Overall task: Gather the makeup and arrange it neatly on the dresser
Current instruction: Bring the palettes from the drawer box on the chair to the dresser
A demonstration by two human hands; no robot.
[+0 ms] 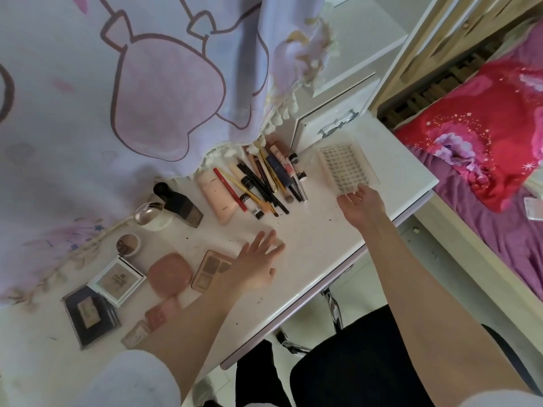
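Evidently our right hand pinched the lash tray at the desk's right edge; our left hand hovered spread, empty. Best slide it squarely beside the pencils.

No legible lettering anywhere, print on compacts too blurred

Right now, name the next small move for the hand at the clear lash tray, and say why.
Probably slide the clear rectangular lash tray, held by the right hand, left toward the pencil pile: it sits apart near the white dresser's edge.
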